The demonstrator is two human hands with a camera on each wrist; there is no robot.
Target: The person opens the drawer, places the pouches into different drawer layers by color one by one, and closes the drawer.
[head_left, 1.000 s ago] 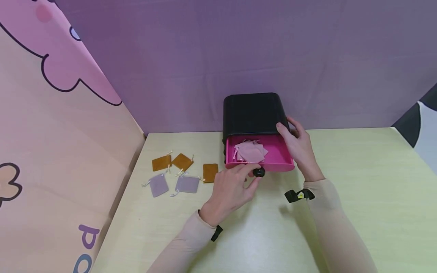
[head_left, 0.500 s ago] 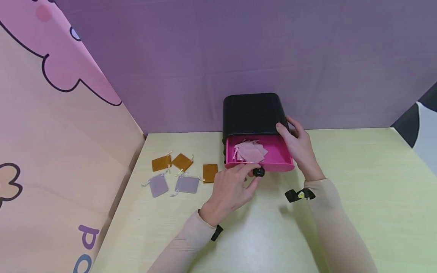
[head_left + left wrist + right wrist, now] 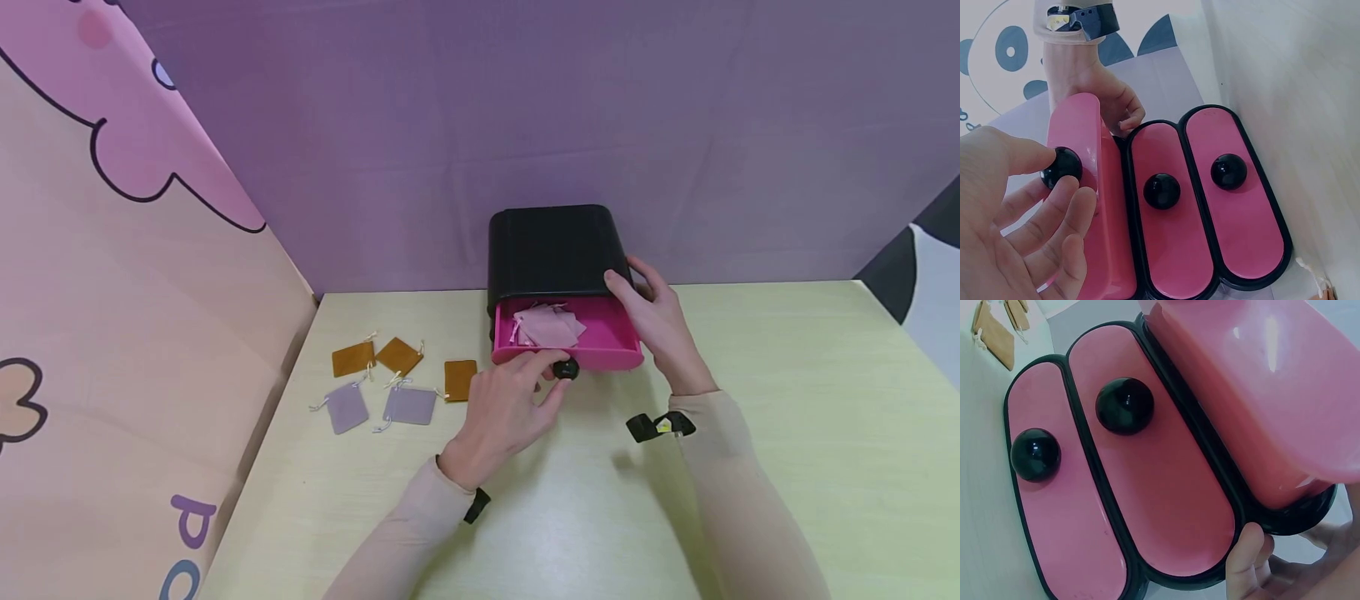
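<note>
A black drawer cabinet (image 3: 555,250) stands against the back wall with its pink top drawer (image 3: 613,360) pulled out. My left hand (image 3: 501,421) pinches that drawer's round black knob (image 3: 1063,167) between thumb and fingers. On the cabinet's right side, my right hand (image 3: 662,333) grips the casing, thumb at its upper edge; in the right wrist view its fingers curl near the black frame below the drawer. Several pale pink drawstring pouches (image 3: 550,327) lie piled in the left part of the drawer.
Left of the cabinet lie three brown pouches (image 3: 461,381) and two lilac pouches (image 3: 409,406) with white cords on the table (image 3: 810,433). Below the top drawer, the middle drawer (image 3: 1172,250) and bottom drawer (image 3: 1241,219) sit flush. A purple backdrop (image 3: 420,150) rises behind.
The left hand and the knob have moved slightly away from the person, and the top drawer has slid a little inward. The right hand keeps its grip on the cabinet.
</note>
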